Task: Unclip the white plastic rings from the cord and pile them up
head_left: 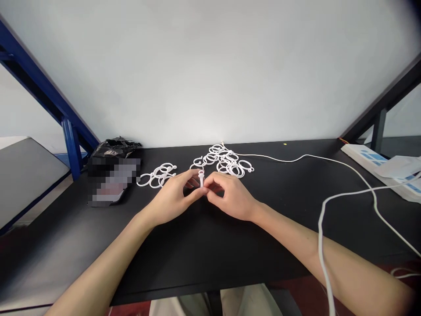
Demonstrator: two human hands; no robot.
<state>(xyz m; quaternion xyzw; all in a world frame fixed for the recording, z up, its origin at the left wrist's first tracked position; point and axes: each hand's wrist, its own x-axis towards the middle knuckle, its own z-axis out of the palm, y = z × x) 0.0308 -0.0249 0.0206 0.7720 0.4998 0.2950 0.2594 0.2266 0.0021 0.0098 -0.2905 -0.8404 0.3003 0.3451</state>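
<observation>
Soft, diffuse light brightened the smooth pale-grey wall (210, 79); whitish sheen glazed the flat black tabletop (82, 237) at left, and blurry darkness shaded the upper-right corner.

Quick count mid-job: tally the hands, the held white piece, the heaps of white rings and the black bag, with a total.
Left hand and right hand: 2
White piece held between them: 1
Left heap of white rings and right heap of white rings: 2 (overlapping rings, hard to count singly)
Black bag: 1
Total: 6
</observation>
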